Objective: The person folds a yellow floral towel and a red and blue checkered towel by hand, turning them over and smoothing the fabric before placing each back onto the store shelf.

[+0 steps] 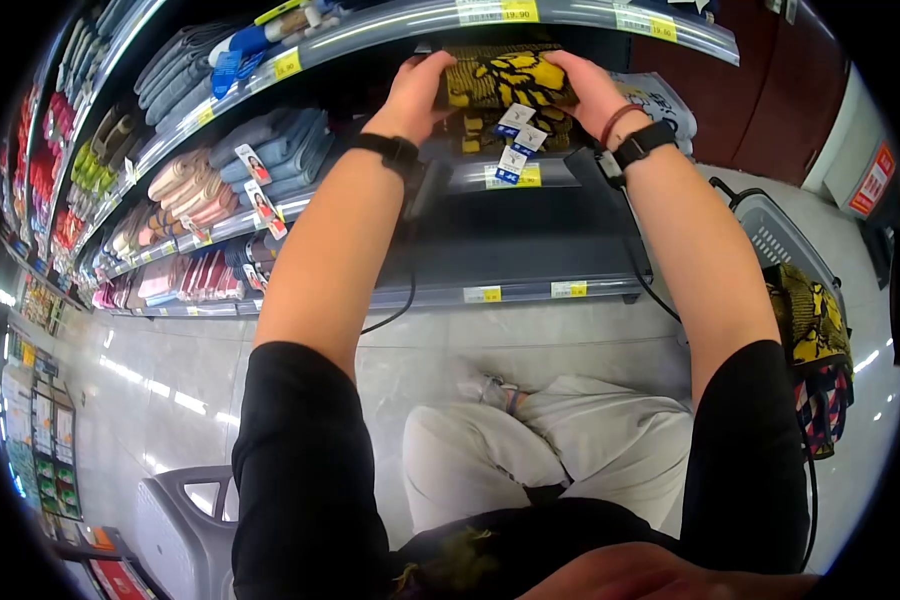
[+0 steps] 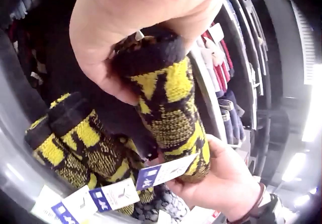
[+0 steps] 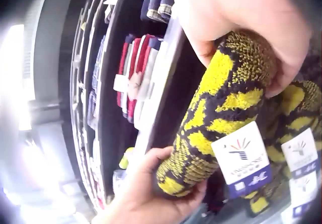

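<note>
A rolled black-and-yellow towel (image 1: 505, 78) is held level between both hands at the shelf, its paper tag (image 3: 242, 156) hanging from it. The left hand (image 1: 416, 97) grips one end; in the left wrist view that hand (image 2: 146, 28) curls round the towel's dark edge (image 2: 151, 58). At the other end, the right hand (image 1: 592, 97) has its fingers and thumb round the roll, and the right wrist view shows this hand (image 3: 246, 28) close up. Similar rolled towels (image 2: 83, 138) with tags lie on the shelf just below and beside the held one.
Folded blue towels (image 1: 275, 150) and pink ones (image 1: 195, 185) fill the shelves on the left. A grey basket (image 1: 780, 235) with patterned towels (image 1: 815, 320) stands on the floor at the right. At the lower left is a grey plastic stool (image 1: 170, 530). The shelf edge (image 1: 390, 35) runs above the hands.
</note>
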The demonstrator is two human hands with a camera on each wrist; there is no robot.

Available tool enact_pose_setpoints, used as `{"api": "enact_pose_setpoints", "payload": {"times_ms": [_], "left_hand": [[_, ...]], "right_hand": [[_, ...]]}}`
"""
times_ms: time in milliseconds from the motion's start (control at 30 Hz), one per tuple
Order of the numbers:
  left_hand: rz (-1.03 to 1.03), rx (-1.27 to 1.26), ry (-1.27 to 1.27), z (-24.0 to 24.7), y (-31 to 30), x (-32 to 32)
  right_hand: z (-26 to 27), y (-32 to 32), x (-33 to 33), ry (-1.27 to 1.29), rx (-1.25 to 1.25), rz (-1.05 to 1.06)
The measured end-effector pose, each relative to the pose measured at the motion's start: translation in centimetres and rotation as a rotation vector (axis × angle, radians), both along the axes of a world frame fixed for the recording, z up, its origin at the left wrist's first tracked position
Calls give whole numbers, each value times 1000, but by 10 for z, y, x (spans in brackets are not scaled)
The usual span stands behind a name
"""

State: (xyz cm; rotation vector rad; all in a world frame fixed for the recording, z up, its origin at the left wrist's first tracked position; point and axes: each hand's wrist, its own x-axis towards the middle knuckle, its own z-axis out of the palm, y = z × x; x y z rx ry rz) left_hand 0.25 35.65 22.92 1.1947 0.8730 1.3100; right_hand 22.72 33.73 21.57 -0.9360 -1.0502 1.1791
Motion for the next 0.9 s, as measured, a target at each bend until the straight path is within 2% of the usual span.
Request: {"api": "enact_pose_setpoints", "payload": {"times_ms": [100,200,233,300,333,400,433,467,533,567,600,700,733,767,833,900], "left_hand": [[43,-41,69,-21,29,8],[94,12,143,-37,32,13],[82,52,150,-39,33,11],[93,93,171,-41,33,10],[187,125,222,-42,32,13],[509,443,777,-51,46,7],[543,473,934,-40,23,12],[658,731,932,-52,31,12],[588,1124,948,-55,30,11],[548,1166,1002,-60,28,11],[521,1211,1060,-63,24,10],[374,1039,1108,-64,14,8],[364,1007,1105,-62,12,7],[369,1087,1099,-62,15,4],[521,1160,1045,-65,-7,6],[608,1162,946,-77,-37,10]], "right_hand": [[-28,28,-1,-176,-66,-111],[-35,21,5,-297,40,-122],[-37,23,9,-266,60,-86],[-48,39,10,-404,154,-227],[-52,44,15,-478,198,-314],[-50,16,12,-655,373,-474],[-70,14,14,-627,539,-553],[-75,-21,9,-510,452,-455],[-88,-105,16,-485,432,-291],[-94,-148,23,-517,421,-242],[-107,-178,38,-589,519,-242],[-118,-259,98,-771,380,-212],[-110,-281,119,-902,381,-297],[-102,-303,140,-1051,364,-391],[-77,-343,170,-1552,343,-719],[-59,-371,200,-2006,123,-788]]}}
